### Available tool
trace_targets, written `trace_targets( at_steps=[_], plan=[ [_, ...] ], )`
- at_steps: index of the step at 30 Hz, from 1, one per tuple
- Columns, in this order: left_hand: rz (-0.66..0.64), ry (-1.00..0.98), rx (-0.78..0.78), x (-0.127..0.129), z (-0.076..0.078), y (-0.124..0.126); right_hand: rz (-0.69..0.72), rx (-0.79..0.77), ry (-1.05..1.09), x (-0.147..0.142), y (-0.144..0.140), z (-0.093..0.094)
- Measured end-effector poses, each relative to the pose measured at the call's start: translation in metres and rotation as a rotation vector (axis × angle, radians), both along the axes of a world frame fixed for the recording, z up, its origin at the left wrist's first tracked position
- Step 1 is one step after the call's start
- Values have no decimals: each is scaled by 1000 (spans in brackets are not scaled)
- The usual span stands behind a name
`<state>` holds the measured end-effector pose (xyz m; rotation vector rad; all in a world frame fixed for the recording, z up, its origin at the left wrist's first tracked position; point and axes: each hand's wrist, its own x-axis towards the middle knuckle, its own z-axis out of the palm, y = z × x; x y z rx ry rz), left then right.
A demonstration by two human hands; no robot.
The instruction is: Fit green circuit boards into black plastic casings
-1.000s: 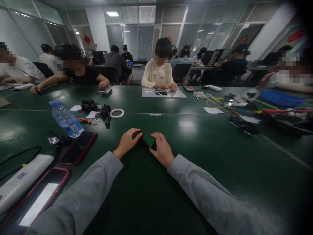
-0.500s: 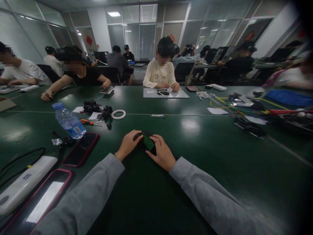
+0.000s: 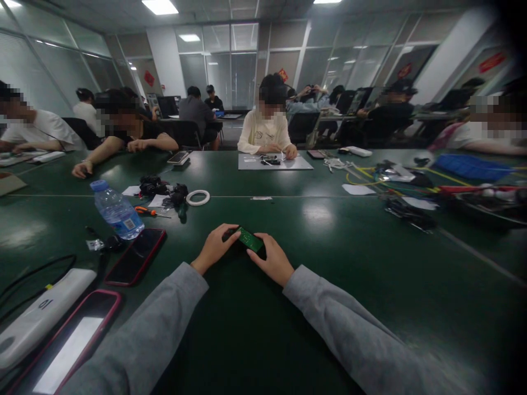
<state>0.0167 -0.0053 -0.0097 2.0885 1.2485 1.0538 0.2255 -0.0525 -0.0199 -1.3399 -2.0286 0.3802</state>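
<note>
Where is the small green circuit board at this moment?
In the head view, the small green circuit board is at the centre of the dark green table, held between the left hand and the right hand.

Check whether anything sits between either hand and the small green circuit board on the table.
Nothing visible does. The left hand and right hand both already touch the green circuit board, fingers at its two ends. The nearest other things, the red-cased phone and water bottle, lie well off to the left.

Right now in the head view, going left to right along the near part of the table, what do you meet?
White power bank → red-edged phone → left hand → small green circuit board → right hand.
</note>
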Motion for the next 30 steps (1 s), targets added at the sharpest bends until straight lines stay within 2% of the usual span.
trace_targets(
  at_steps=[4,9,13,20,26,30],
  plan=[
    [-43,-26,-52,1,0,0,9,9,34,1,2,-3],
    [-137,15,-71,1,3,-1,71,86,19,0,2,3],
    [-191,90,-70,-1,5,2,92,67,-42,-1,4,8],
    [-240,36,-144,-3,4,11,67,45,-70,-1,6,6],
    [-223,-32,-179,-3,1,15,66,67,-91,2,9,9],
    [-201,-80,-176,-2,1,14,97,103,-110,5,19,4]
  ],
)
